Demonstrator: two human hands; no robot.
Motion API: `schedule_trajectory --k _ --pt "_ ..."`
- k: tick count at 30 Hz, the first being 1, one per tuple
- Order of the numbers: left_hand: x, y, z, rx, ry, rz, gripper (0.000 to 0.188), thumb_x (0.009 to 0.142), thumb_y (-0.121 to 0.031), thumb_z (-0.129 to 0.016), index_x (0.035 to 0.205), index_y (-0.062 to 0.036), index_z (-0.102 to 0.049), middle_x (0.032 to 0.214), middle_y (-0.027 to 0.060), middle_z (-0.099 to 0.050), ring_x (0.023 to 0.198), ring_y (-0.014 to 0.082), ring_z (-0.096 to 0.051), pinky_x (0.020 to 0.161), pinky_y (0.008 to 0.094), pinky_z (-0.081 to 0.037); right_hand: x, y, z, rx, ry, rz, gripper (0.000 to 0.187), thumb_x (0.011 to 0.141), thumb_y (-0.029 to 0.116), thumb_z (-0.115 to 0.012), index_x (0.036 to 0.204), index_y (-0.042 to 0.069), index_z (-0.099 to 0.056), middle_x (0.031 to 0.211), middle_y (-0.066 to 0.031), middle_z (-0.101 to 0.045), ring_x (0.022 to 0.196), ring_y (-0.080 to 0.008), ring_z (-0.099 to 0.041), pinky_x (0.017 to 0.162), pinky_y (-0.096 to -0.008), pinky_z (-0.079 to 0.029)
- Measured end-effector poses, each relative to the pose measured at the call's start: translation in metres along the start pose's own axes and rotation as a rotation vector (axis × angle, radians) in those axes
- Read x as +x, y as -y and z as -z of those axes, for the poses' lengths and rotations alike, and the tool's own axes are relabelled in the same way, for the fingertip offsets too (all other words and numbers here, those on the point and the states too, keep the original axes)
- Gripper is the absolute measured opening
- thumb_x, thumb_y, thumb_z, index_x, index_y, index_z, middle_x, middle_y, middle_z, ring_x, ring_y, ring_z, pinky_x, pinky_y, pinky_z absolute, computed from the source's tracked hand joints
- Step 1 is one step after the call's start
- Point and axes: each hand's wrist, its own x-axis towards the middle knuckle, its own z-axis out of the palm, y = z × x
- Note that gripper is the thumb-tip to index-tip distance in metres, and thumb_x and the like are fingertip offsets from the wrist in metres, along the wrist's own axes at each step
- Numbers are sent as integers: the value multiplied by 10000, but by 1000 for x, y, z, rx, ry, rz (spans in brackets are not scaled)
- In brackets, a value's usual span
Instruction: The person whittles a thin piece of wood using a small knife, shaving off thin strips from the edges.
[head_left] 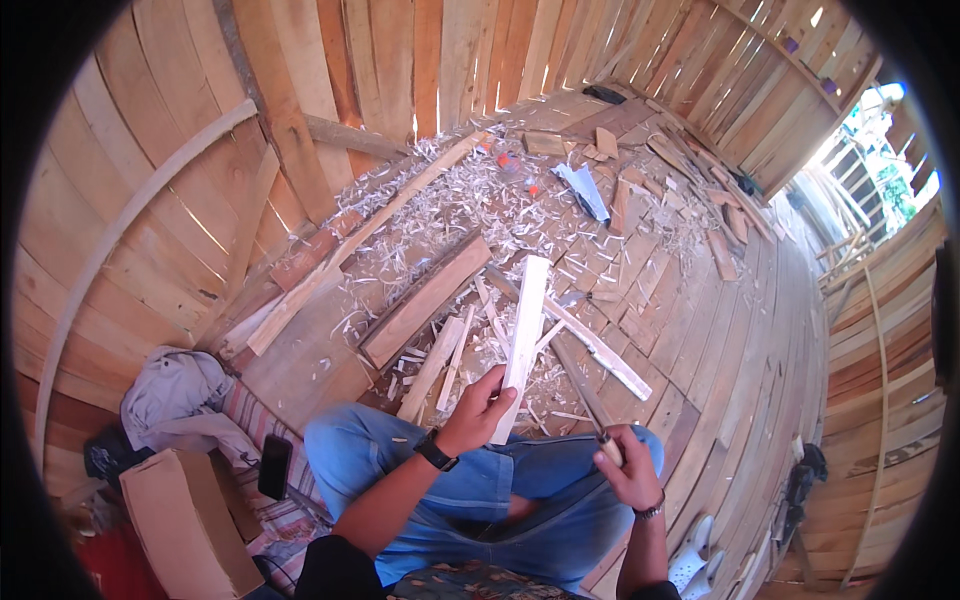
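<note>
My left hand (477,412) is closed round the lower part of a pale, squared wood strip (525,310), which points away from me above my crossed legs. In my right hand (632,470), beside my right knee, is the wooden handle of a long knife (583,385). Its narrow dark blade slants away and to the left, apart from the strip in my left hand. Beyond the blade, a pale wood stick (605,357) lies slanting on the floor. A thick wood block (425,300) rests left of the strip. What looks like a smaller knife (600,296) lies farther off.
Wood shavings (440,215) cover much of the plank floor. A long board (370,235) lies along the left wall. Offcuts (735,222) are strewn at the far right. A cardboard box (185,525), a phone (274,466) and cloth (175,395) are at my left; white clogs (693,562) at my right.
</note>
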Motion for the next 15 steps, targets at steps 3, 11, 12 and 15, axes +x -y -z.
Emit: schedule_trajectory --k 3,11,12,15 --pt "-6 -11 3 -20 37 -39 310 988 -130 -481 1255 27 -476 922 96 -647 878 153 -658 757 304 -517 -14 27 8 -64 57 61 290 849 185 -694 1052 22 -568 825 -137 -634 741 -299 -645 667 -343 -495" --pt "-15 -27 8 -41 83 -102 327 984 -152 -497 1266 14 -483 960 116 -649 891 172 -669 713 305 -529 -10 70 6 -279 68 137 333 849 193 -692 1106 8 -586 922 -188 -654 850 -350 -651 741 -378 -509" --pt "-16 -29 9 -33 83 -105 328 984 -153 -498 1266 15 -483 967 118 -648 894 175 -670 708 304 -530 -9 73 7 -285 66 131 335 850 195 -691 1107 9 -587 923 -189 -654 850 -354 -650 741 -380 -509" --pt "-17 -32 12 -18 83 -118 328 982 -152 -499 1260 21 -484 985 126 -646 899 190 -676 693 301 -532 -10 77 6 -294 62 114 338 849 200 -691 1110 10 -590 925 -192 -655 852 -361 -649 742 -385 -509"
